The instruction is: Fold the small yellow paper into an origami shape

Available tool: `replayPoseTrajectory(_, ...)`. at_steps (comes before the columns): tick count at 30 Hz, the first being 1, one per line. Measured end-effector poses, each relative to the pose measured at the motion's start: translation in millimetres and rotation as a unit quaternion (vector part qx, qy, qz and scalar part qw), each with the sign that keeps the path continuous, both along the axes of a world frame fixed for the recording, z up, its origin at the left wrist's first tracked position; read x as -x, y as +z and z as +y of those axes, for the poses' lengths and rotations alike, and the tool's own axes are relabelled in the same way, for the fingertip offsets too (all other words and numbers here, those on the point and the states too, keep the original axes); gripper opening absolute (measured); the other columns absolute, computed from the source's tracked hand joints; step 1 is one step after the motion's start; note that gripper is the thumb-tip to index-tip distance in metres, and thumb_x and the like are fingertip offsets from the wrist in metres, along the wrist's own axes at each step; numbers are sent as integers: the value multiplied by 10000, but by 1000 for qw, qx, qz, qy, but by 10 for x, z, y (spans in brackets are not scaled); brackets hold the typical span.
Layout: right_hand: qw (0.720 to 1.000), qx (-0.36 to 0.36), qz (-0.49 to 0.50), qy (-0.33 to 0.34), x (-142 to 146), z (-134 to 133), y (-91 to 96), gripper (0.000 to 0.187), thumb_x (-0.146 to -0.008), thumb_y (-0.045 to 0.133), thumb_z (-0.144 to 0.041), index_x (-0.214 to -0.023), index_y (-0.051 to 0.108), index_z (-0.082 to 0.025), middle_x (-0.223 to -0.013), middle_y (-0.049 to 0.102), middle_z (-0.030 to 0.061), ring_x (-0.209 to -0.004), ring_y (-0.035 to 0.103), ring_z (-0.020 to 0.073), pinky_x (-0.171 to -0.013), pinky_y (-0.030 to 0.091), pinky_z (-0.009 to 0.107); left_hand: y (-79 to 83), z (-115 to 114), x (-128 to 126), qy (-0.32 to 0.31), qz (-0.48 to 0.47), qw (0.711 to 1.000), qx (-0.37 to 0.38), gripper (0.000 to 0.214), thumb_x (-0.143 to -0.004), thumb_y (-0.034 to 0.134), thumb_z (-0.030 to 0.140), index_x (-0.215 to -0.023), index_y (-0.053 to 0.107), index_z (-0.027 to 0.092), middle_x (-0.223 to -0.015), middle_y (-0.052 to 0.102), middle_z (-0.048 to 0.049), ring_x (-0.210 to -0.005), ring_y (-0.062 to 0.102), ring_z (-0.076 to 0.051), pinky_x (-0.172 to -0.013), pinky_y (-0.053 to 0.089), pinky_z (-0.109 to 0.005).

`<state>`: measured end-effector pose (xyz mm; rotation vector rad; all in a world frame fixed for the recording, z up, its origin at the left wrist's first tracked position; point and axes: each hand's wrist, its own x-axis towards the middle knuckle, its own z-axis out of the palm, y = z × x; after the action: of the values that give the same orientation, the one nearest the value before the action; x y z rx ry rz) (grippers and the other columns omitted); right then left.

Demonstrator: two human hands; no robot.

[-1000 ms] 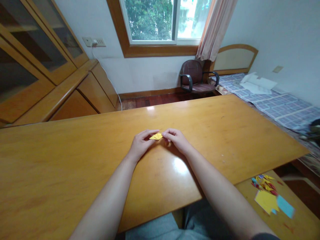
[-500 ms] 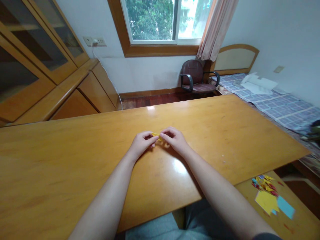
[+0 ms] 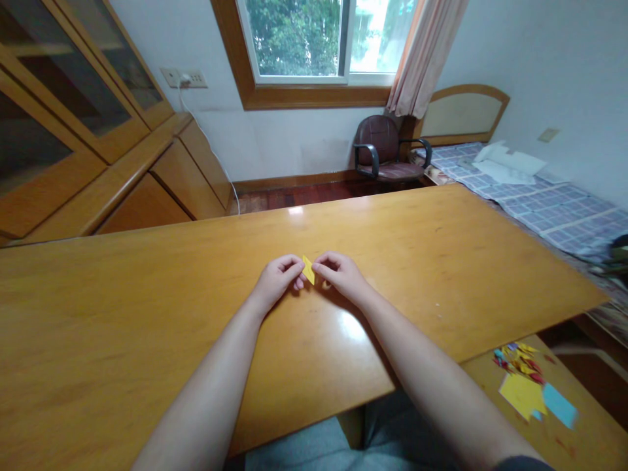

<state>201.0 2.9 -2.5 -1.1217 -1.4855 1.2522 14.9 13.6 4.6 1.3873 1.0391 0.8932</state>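
Observation:
A small folded piece of yellow paper [image 3: 309, 269], diamond-like in outline, is held between my two hands just above the wooden table [image 3: 147, 314]. My left hand [image 3: 280, 278] pinches its left edge between thumb and forefinger, the other fingers curled beneath. On the opposite edge, my right hand [image 3: 341, 271] closes thumb and fingertips on the paper. The folds on its underside are hidden from view.
On a lower surface at the right lie a pile of small coloured folded papers [image 3: 520, 361], yellow sheets [image 3: 521, 394] and a light blue sheet [image 3: 560, 405]. A brown armchair [image 3: 380, 147] and a bed [image 3: 554, 203] stand beyond the table; a cabinet [image 3: 127, 176] is at left.
The yellow paper has turned from nearly edge-on to show a broad flat face. My fingers have shifted slightly apart around it, both hands staying in the same place.

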Motion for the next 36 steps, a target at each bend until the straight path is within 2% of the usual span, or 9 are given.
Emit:
replayPoseTrajectory(4, 1000, 9, 25, -5, -6, 13, -5, 266, -792, 657, -422, -822, 652, -158, -706, 612, -5, -610, 536, 108, -566, 424, 220, 2, -12, -11, -17, 39, 999, -15, 246, -812, 600, 392, -725, 580, 163, -511, 608, 19, -467, 550, -110, -506, 434, -211)
replayPoseTrajectory(8, 998, 28, 48, 9, -19, 16, 1, 280, -776, 673, -435, -797, 651, -157, -699, 603, -11, -592, 518, 100, -566, 414, 223, 0, -19, -16, -41, 61, 997, -32, 228, -843, 565, 375, -745, 572, 170, -546, 620, 22, -525, 581, -121, -568, 452, -220)
replayPoseTrajectory(12, 997, 44, 58, 29, -33, 11, 37, 293, -762, 686, -443, -781, 644, -154, -668, 583, -23, -580, 506, 95, -564, 399, 223, -7, -26, -17, -73, 59, 995, -19, 265, -871, 552, 409, -749, 551, 174, -577, 635, 11, -557, 599, -133, -600, 466, -234)
replayPoseTrajectory(21, 997, 52, 54, 24, -52, 12, 58, 312, -732, 715, -448, -801, 663, -148, -688, 605, -13, -592, 491, 97, -562, 365, 225, -28, -26, -26, -73, 26, 997, -23, 299, -887, 558, 459, -859, 578, 162, -680, 683, -28, -576, 598, -131, -591, 462, -240)
replayPoseTrajectory(36, 997, 56, 33, 42, -89, 15, 95, 301, -749, 698, -431, -829, 718, -141, -701, 639, 5, -600, 494, 101, -562, 357, 227, -10, -53, -17, -89, 36, 995, -27, 252, -879, 569, 394, -788, 566, 159, -635, 665, -19, -559, 581, -127, -566, 432, -230)
